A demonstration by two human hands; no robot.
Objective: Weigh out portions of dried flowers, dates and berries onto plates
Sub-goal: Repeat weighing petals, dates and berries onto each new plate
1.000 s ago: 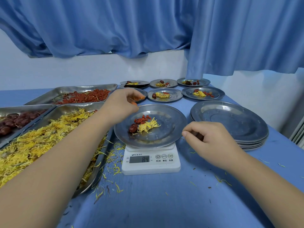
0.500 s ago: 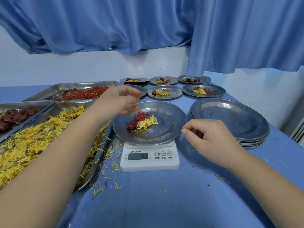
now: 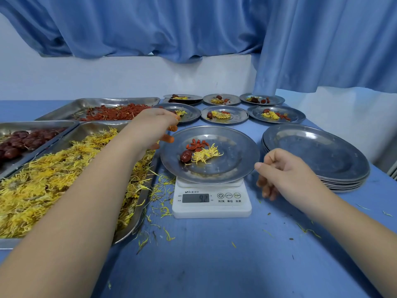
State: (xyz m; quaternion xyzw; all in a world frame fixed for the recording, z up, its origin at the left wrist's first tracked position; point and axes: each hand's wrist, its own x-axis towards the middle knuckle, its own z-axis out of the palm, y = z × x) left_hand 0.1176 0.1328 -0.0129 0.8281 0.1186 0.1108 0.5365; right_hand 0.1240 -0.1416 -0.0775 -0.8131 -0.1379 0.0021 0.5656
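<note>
Head camera gives me the plate (image 3: 233,162) dead centre, sitting on the white scale (image 3: 211,206). On its left half lie one dark date (image 3: 185,156), a small heap of red berries (image 3: 197,145) at the date's 1 o'clock, and a yellow dried flower (image 3: 206,155) touching both. The scale's readout is blurred; I read something like 9.2 but cannot be sure.

The left hand (image 3: 153,125) hovers over the plate's rim at 10 o'clock, fingers bent and pointing toward 3 o'clock, their tips orange. It is smeared by motion, so I cannot tell whether it is grasping anything. The right hand (image 3: 285,173) sits at the plate's 4 o'clock, fingers loosely curled with nothing in them. Its thumb tip is at the rim; I cannot tell whether it touches.

At 9 o'clock from the scale a steel tray (image 3: 94,131) is heaped with yellow flowers, and loose petals (image 3: 161,190) lie scattered between it and the scale. Beyond it, at 10 o'clock, is a tray of dates (image 3: 43,125), and at 11 o'clock a tray of berries (image 3: 96,102). At 12 o'clock six filled plates (image 3: 238,114) stand in two rows of three. A stack of empty plates (image 3: 318,155) stands at 3 o'clock. Everything rests on a blue table (image 3: 214,259), with a blue curtain (image 3: 193,29) hanging behind.
</note>
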